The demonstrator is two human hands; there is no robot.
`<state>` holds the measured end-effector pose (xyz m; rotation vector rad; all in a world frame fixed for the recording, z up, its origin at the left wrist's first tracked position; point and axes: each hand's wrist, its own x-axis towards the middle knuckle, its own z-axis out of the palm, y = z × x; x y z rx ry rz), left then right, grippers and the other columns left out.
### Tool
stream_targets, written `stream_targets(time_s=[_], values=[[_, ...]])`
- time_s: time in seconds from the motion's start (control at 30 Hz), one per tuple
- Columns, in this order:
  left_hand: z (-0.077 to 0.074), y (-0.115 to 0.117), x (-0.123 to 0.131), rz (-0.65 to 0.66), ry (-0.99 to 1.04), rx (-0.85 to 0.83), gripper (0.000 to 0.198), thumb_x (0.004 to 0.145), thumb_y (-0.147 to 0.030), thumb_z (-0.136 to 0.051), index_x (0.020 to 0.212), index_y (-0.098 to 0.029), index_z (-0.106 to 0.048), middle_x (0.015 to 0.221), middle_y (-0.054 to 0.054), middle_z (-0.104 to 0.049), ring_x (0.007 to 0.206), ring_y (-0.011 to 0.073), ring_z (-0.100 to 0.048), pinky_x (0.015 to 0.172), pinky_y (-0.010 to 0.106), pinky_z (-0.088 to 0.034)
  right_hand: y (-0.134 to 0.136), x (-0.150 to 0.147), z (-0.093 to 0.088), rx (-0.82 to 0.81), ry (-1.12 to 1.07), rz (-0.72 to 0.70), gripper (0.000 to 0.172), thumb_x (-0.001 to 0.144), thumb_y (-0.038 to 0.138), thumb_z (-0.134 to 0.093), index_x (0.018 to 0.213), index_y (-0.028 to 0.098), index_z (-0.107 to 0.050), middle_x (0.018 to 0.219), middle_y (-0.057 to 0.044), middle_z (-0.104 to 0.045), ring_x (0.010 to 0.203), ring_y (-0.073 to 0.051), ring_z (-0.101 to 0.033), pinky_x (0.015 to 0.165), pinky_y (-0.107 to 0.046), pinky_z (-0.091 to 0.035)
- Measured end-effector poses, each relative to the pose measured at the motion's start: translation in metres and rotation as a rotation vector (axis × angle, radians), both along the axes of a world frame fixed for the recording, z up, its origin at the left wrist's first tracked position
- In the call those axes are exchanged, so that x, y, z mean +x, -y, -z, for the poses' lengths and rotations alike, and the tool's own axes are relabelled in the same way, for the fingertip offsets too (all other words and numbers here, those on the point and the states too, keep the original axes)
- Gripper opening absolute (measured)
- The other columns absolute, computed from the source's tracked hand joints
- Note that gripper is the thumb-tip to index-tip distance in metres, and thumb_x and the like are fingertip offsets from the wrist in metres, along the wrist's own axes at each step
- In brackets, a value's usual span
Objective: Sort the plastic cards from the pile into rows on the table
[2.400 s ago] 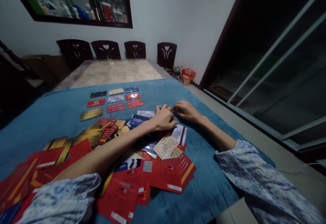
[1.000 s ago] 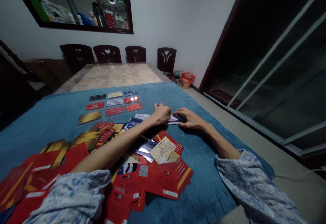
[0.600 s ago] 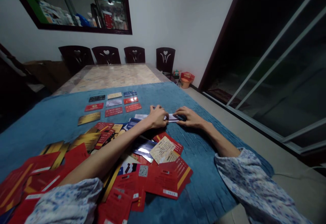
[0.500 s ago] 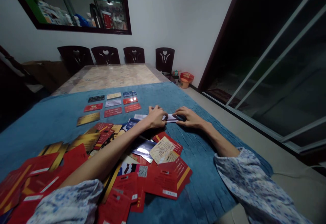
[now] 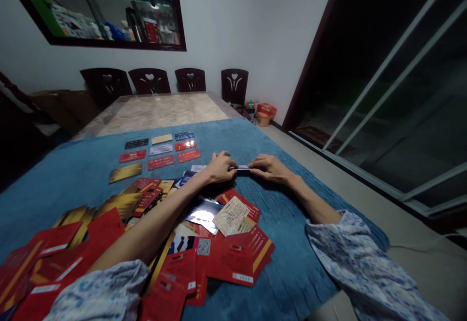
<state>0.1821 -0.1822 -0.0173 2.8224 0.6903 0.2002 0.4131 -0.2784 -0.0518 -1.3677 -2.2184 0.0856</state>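
My left hand [image 5: 221,168] and my right hand [image 5: 268,168] face each other just above the blue cloth, fingers bent. Between their fingertips they grip a thin pale card [image 5: 243,168], seen almost edge-on with a dark lower side. Most of its ends are hidden by my fingers. Behind my left hand, another pale card [image 5: 198,169] lies partly covered. A heap of red cards [image 5: 231,260] and gold cards [image 5: 120,205] spreads under and around my left forearm. A cream card [image 5: 231,215] rests on top of the heap.
Left of my hands, several cards lie in rows, among them a silver card [image 5: 161,149] and a black card [image 5: 136,143]. The blue cloth [image 5: 292,262] covers the near part of the marble-patterned table [image 5: 164,109]. Dark chairs [image 5: 234,86] stand behind it.
The pale card between my hands has tilted from showing its printed face to nearly edge-on. My hands stay in almost the same place.
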Motion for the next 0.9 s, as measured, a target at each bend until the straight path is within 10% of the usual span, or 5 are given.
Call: stream_targets(time_s=[0.9], values=[[0.009,-0.009,-0.001,-0.131,0.163,-0.038,0.062,0.076,0.000,-0.051,0.130,-0.023,-0.071,0.127,0.010,-0.070,0.119,0.0255,-0.061,0.110,0.044,-0.044,-0.010,-0.005,0.018,0.146,-0.096,0.206,0.026,0.099,0.028,-0.051,0.115,0.021,-0.070,0.089,-0.008,-0.069,0.078,-0.021,-0.062,0.077,-0.034,-0.050]])
